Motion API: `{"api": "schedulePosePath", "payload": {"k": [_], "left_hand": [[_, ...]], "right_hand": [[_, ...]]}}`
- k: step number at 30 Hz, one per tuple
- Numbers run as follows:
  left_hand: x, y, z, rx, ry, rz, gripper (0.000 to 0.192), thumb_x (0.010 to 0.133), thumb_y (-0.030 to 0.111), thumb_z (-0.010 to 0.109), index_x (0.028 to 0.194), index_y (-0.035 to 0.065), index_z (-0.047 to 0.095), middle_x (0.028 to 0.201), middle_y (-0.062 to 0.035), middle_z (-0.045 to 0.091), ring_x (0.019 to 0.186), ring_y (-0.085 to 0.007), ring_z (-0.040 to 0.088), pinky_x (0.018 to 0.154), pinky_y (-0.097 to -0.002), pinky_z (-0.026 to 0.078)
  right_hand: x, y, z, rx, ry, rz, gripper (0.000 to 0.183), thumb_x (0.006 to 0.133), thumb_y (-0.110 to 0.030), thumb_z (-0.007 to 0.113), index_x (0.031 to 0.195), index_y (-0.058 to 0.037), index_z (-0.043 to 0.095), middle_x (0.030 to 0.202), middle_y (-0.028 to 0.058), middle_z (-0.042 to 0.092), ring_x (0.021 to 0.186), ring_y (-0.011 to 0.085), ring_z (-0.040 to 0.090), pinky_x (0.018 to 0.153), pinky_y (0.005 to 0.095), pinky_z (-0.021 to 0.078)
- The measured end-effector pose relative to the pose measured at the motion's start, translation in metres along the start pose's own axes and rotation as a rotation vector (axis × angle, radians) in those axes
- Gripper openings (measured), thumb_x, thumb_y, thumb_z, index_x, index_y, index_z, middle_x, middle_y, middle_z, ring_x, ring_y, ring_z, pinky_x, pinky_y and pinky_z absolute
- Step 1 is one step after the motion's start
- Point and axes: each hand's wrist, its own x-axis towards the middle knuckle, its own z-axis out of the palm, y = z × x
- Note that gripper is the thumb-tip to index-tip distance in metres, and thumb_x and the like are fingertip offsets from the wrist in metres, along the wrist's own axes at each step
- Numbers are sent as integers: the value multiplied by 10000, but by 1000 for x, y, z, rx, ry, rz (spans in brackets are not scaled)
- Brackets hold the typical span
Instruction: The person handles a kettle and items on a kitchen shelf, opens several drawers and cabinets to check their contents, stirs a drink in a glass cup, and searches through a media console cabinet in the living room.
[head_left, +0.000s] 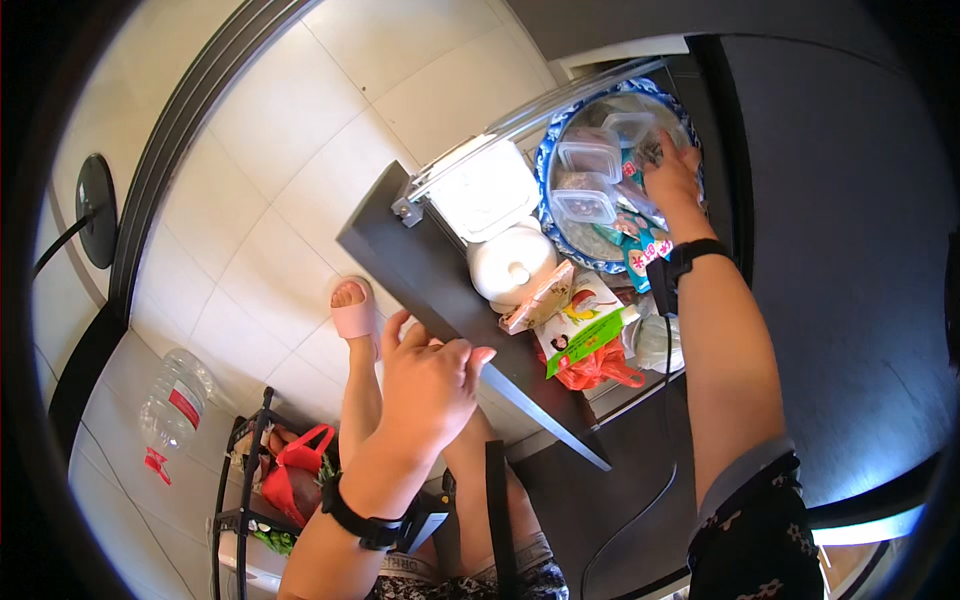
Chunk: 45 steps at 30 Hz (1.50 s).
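Note:
A pulled-out drawer (397, 225) with a dark front stands before me. My left hand (427, 379) is at its outer edge, fingers curled, beside the silver handle strip (547, 416); the hand hides whether the fingers grip it. Inside the drawer, my right hand (675, 180) reaches into a round blue-and-white dish (550, 142). Its fingers touch or nearly touch a clear package with dark contents (649, 152); their grip is partly hidden. The dish also holds clear plastic containers (591, 159) and a teal printed packet (637, 259).
The drawer also holds a white square container (484, 187), a white lidded pot (512, 262), a green-and-white packet (581, 319) and a red plastic bag (600, 365). A black rack (251, 457) and a large clear bottle (176, 397) stand left. A black cable (667, 420) hangs from my right wrist.

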Motion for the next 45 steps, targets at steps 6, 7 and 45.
{"api": "schedulePosePath", "payload": {"k": [6, 7, 45], "left_hand": [[-5, -5, 17, 69, 11, 22, 276, 765, 274, 610, 590, 61, 598, 537, -73, 562, 658, -231, 552, 948, -452, 324], [-4, -6, 16, 62, 37, 38, 276, 765, 274, 610, 590, 61, 598, 537, -73, 562, 658, -231, 552, 948, -452, 324], [-208, -167, -206, -565, -138, -354, 190, 817, 107, 508, 987, 40, 563, 812, -78, 637, 743, -170, 610, 681, -269, 470]], "right_hand": [[-107, -19, -35, 280, -13, -306, 689, 784, -217, 603, 1371, -69, 273, 1392, 241, 256, 1279, 374, 290, 1030, 407, 297], [-144, -39, -49, 437, 62, -447, 604, 791, -169, 588, 1331, -54, 343, 1385, 214, 291, 1279, 353, 298, 1038, 395, 281], [-399, -382, -372, 383, 279, -85, 292, 861, -233, 465, 954, 43, 485, 847, 252, 604, 791, 344, 640, 659, 409, 516]]}}
